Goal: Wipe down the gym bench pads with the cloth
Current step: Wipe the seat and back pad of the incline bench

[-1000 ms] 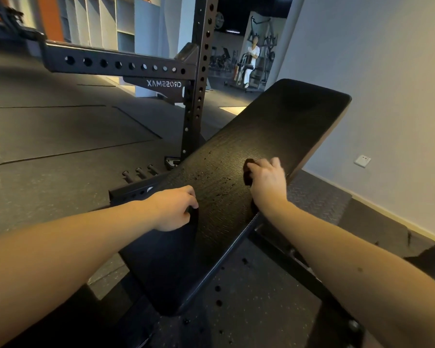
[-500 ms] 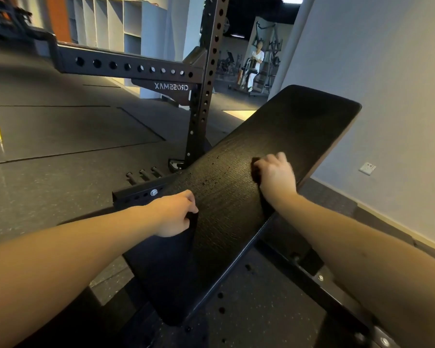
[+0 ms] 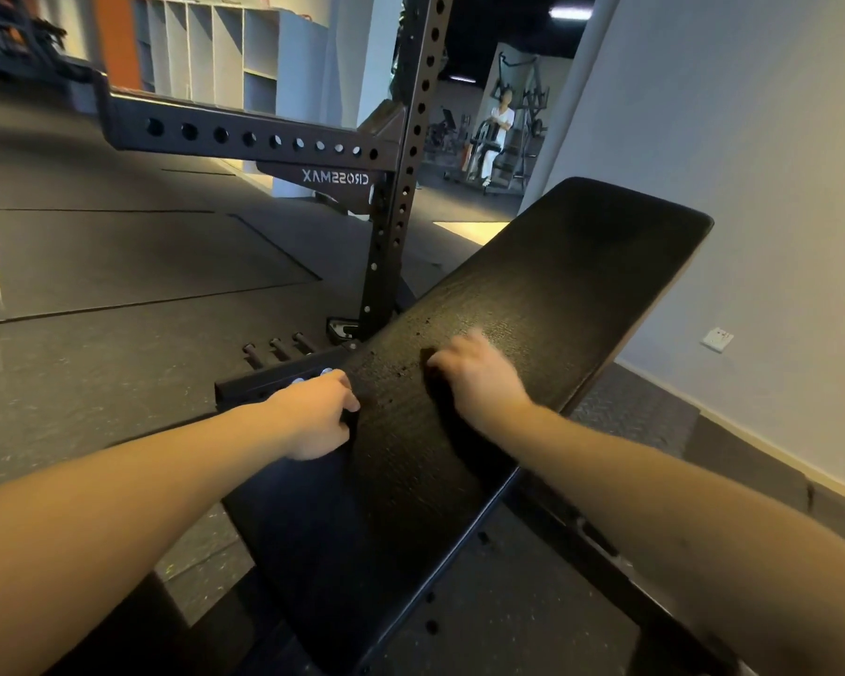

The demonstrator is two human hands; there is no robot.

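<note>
A long black bench pad [image 3: 557, 285] slopes up and away from me toward the right. My right hand [image 3: 479, 378] lies on its middle, blurred by motion, with its fingers curled over a dark cloth [image 3: 429, 364] that peeks out at the left of the fingers. Most of the cloth is hidden under the hand. My left hand [image 3: 313, 414] grips the pad's left edge, thumb on top. Small dark specks [image 3: 395, 356] dot the pad between the two hands.
A black squat rack upright [image 3: 401, 197] with a holed crossbar [image 3: 264, 139] stands just left of the bench. The bench frame [image 3: 606, 544] runs under my right forearm. A grey wall with a socket [image 3: 717, 339] is at the right. A person sits at a machine [image 3: 496, 134] far back.
My right hand with the cloth has slid left and a little toward me across the pad and is now blurred. My left hand keeps its grip on the pad's edge.
</note>
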